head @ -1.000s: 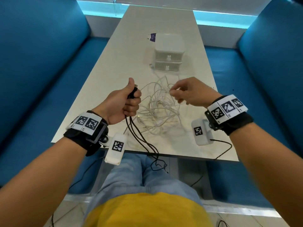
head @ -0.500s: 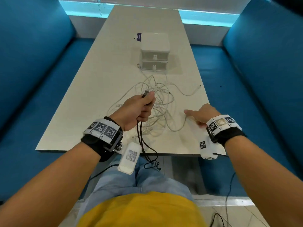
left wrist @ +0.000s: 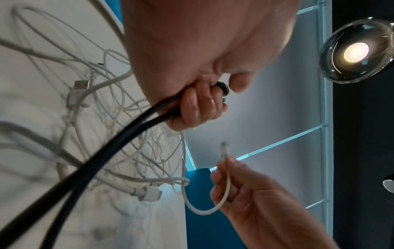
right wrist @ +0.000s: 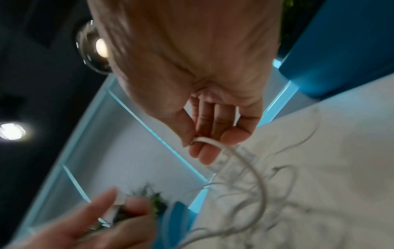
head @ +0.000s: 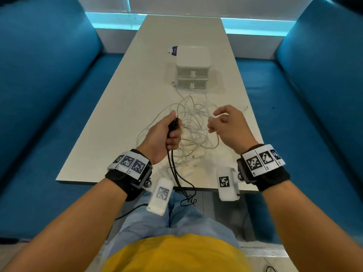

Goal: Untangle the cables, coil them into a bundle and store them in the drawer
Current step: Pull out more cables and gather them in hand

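Note:
A tangle of thin white cables [head: 191,132] lies on the pale table [head: 137,99] between my hands. My left hand [head: 167,132] grips folded strands of a black cable [head: 174,173], which hang over the table's near edge to my lap. The same black cable [left wrist: 119,139] runs through that fist [left wrist: 198,102] in the left wrist view. My right hand [head: 225,124] is raised and pinches one white cable [left wrist: 226,170] near its plug between thumb and fingers. The small white two-drawer unit [head: 192,75] stands farther along the table, both drawers closed.
Blue padded benches [head: 49,95] flank the table on both sides. A small purple and white tag [head: 173,51] lies beside the drawer unit. One white cable end [head: 174,84] reaches the unit's lower drawer. The table's near edge [head: 117,182] is just beyond my wrists.
My right hand came up off the table's right side with a white cable end pinched in it. My left hand kept its grip on the black cable and stayed over the tangle.

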A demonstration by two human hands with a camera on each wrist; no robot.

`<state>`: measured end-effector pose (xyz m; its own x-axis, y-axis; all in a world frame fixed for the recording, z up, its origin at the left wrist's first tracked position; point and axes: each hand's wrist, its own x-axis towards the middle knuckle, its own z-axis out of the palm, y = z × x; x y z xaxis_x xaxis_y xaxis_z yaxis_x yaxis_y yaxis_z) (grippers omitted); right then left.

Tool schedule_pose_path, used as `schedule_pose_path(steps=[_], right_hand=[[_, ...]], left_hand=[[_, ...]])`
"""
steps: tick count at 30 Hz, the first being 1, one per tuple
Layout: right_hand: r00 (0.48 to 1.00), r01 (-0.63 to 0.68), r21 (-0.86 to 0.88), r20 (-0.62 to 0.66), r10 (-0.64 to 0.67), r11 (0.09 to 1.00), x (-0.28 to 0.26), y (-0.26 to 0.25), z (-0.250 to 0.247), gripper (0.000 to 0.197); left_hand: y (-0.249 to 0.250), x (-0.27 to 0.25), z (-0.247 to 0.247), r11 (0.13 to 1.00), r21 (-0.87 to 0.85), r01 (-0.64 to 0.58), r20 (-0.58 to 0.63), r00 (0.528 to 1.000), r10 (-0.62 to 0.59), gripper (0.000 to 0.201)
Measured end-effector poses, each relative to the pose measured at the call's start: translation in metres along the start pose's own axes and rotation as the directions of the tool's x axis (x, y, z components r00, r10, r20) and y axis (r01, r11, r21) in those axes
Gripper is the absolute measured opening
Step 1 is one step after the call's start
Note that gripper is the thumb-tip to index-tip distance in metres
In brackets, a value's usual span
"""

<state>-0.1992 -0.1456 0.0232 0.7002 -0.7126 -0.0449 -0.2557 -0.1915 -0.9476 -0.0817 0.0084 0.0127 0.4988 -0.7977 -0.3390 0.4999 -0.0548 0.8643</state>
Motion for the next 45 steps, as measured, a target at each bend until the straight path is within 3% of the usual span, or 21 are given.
schedule_pose_path(steps=[3,6,11,16,18,20,24,26,28,30,32,34,35,38,41,45], right_hand=[[0.984,0.066,0.081,0.161,-0.078,0.995,-0.017,-0.015,0.017,0.012],[0.962,0.042,0.128,0.262,-0.075,0.991,-0.029,-0.018,0.032,0.013],[0.976,-0.056,0.247,0.220,0.000,0.967,-0.034,-0.018,0.048,0.016],[0.978,-0.076,0.258,0.205,0.023,0.963,-0.036,-0.016,0.064,0.021],[0.975,-0.085,0.252,0.222,0.028,0.964,-0.036,-0.018,0.069,0.022],[0.968,-0.057,0.208,0.250,0.003,0.976,-0.035,-0.019,0.069,0.022],[0.943,0.187,-0.101,0.298,-0.150,0.977,-0.018,-0.015,0.054,0.017],[0.902,0.265,-0.201,0.398,-0.168,0.943,-0.005,-0.014,0.052,0.011],[0.786,0.372,-0.313,0.608,-0.117,0.874,0.002,-0.013,0.060,0.017],[0.634,0.491,-0.451,0.772,0.049,0.745,0.002,-0.008,0.078,0.031],[0.570,0.614,-0.530,0.811,0.136,0.586,0.008,-0.001,0.094,0.039],[0.583,0.682,-0.550,0.807,0.096,0.482,0.019,0.007,0.107,0.042],[0.614,0.683,-0.581,0.785,0.083,0.442,0.028,0.009,0.112,0.044],[0.771,0.560,-0.748,0.628,0.106,0.356,0.052,0.013,0.117,0.050],[0.860,0.444,-0.826,0.502,0.093,0.347,0.068,0.015,0.110,0.048],[0.894,0.360,-0.839,0.435,0.107,0.408,0.077,0.011,0.099,0.044]], left_hand=[[-0.002,-0.001,-0.003,0.997,-0.070,-0.021,-0.032,0.999,0.019,0.032],[-0.006,-0.003,-0.005,0.996,-0.045,-0.081,-0.080,0.994,0.077,0.032],[-0.008,-0.010,-0.009,0.994,-0.011,-0.104,-0.104,0.989,0.103,0.030],[-0.010,-0.013,-0.012,0.994,-0.047,-0.100,-0.126,0.988,0.093,0.040],[-0.010,-0.013,-0.014,0.993,0.017,-0.113,-0.113,0.987,0.114,0.038],[-0.012,-0.017,-0.017,0.983,0.106,-0.148,-0.094,0.983,0.158,0.028],[-0.011,-0.026,-0.034,0.985,0.068,-0.156,-0.034,0.987,0.159,0.019],[-0.009,-0.032,-0.045,0.989,0.051,-0.139,-0.004,0.990,0.140,0.019],[-0.007,-0.039,-0.054,0.990,0.055,-0.127,0.012,0.992,0.126,0.018],[-0.006,-0.046,-0.060,0.991,0.063,-0.116,0.027,0.993,0.115,0.016],[-0.004,-0.051,-0.064,0.991,0.075,-0.109,0.012,0.994,0.109,0.017],[-0.003,-0.055,-0.072,0.992,0.067,-0.104,-0.010,0.994,0.105,0.017],[-0.003,-0.056,-0.076,0.993,0.060,-0.106,-0.021,0.994,0.108,0.017],[-0.005,-0.057,-0.085,0.991,0.052,-0.123,-0.084,0.988,0.127,0.020],[-0.007,-0.057,-0.087,0.988,0.024,-0.152,-0.120,0.981,0.154,0.022],[-0.009,-0.055,-0.084,0.981,0.013,-0.192,-0.240,0.952,0.190,0.018]])
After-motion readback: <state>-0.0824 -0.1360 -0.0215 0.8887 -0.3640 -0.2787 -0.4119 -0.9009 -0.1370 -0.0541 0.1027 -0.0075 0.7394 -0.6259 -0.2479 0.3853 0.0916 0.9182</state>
